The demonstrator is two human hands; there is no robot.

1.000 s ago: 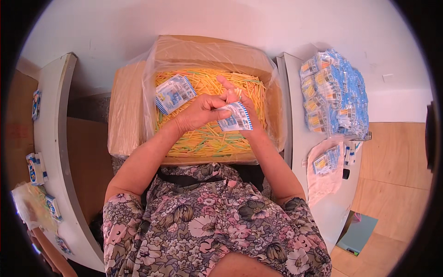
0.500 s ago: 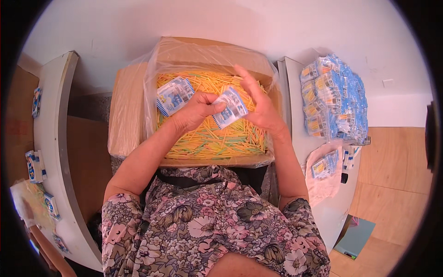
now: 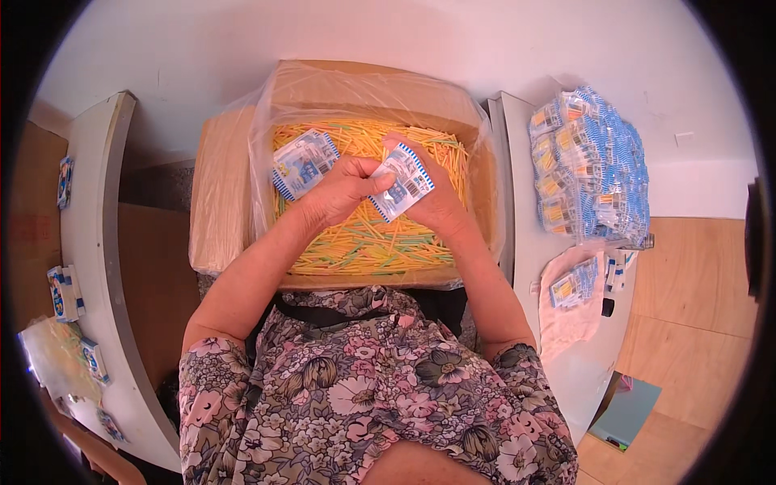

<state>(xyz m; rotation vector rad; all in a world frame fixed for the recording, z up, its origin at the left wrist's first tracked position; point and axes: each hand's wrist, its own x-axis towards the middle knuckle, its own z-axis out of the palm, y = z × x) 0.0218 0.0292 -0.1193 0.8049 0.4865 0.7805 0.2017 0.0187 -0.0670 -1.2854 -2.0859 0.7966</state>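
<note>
Far left, white table (image 3: 94, 202) with small blue-and-white packs (image 3: 63, 295) along its outer side; below them, a co-worker's forearm (image 3: 105, 459), blurred at the rim. Next, a carton (image 3: 364, 90) lined with clear plastic (image 3: 260, 149), well filled with thin sticks (image 3: 372, 252), mostly yellow and orange, some green. A loose packet (image 3: 304, 164) lies tilted on the sticks, toward the carton's left wall. Left hand (image 3: 341, 196) over the middle: fingers curled, thumb pressed on the face of the held packet (image 3: 404, 182), which slants above the sticks. Right hand (image 3: 440, 192) behind that packet's right side, fingers mostly hidden; cannot tell how far they are closed or whether they grip anything. Right of the carton, a second white table (image 3: 524, 230): bulky heap of filled packets (image 3: 588, 166) at the back, pink cloth (image 3: 558, 327) nearer, several packets (image 3: 574, 284) on it.
</note>
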